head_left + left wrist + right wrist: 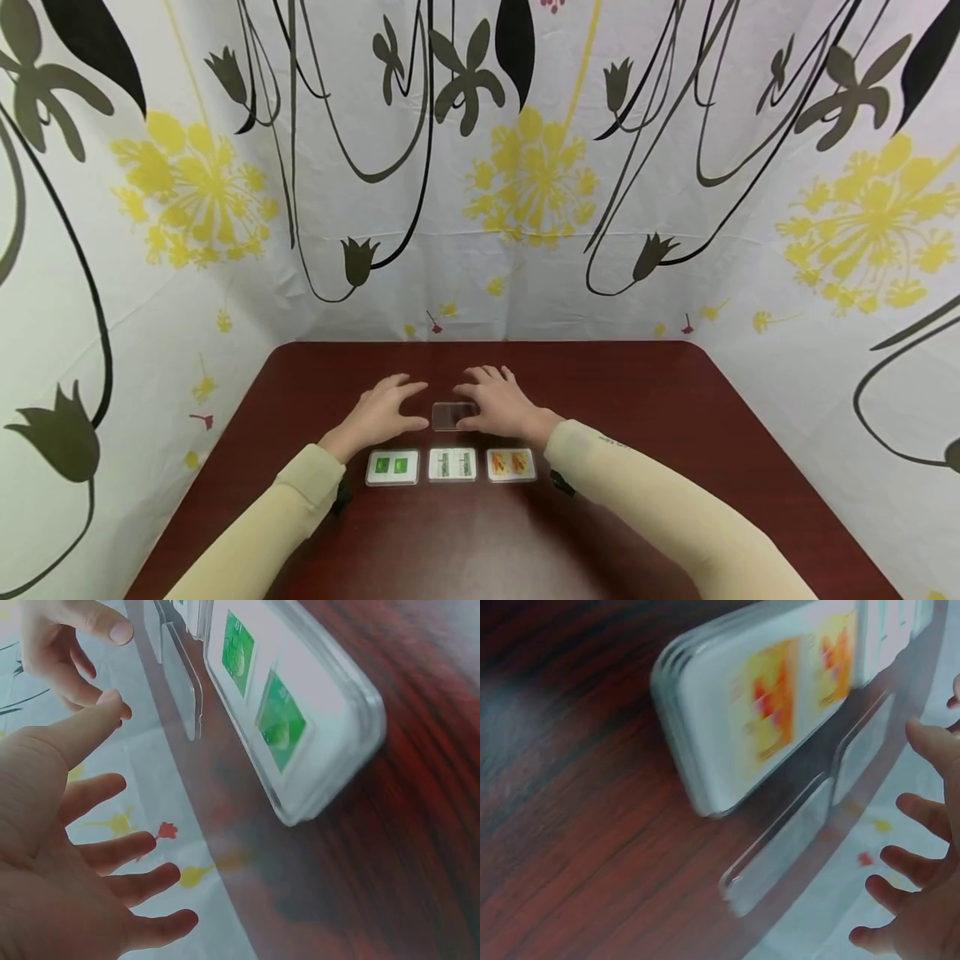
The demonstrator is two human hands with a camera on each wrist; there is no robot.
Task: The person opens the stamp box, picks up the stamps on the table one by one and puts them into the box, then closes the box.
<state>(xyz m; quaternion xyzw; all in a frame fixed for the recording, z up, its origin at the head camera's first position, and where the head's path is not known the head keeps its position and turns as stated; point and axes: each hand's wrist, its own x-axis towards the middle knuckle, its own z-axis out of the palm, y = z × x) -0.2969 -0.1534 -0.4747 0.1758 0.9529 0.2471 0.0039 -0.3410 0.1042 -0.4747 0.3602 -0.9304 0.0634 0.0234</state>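
Observation:
My left hand (377,414) hovers beyond the row of flat clear cases, its fingers spread and holding nothing. Opposite it, my right hand (501,406) has its fingers apart too, partly in front of a transparent plastic piece (446,417) on the table. The right wrist view shows two such clear pieces, a nearer one (780,851) and a farther one (864,746). Nearest my left hand in the row is a case with two green pictures (392,467). A case with grey-green pictures (452,464) lies in the middle, and one with orange-yellow pictures (512,465) at the right.
All of these lie on a dark red wood-grained table (637,400) with rounded far corners. A white cloth (480,208) printed with yellow flowers and dark stems hangs behind and at both sides.

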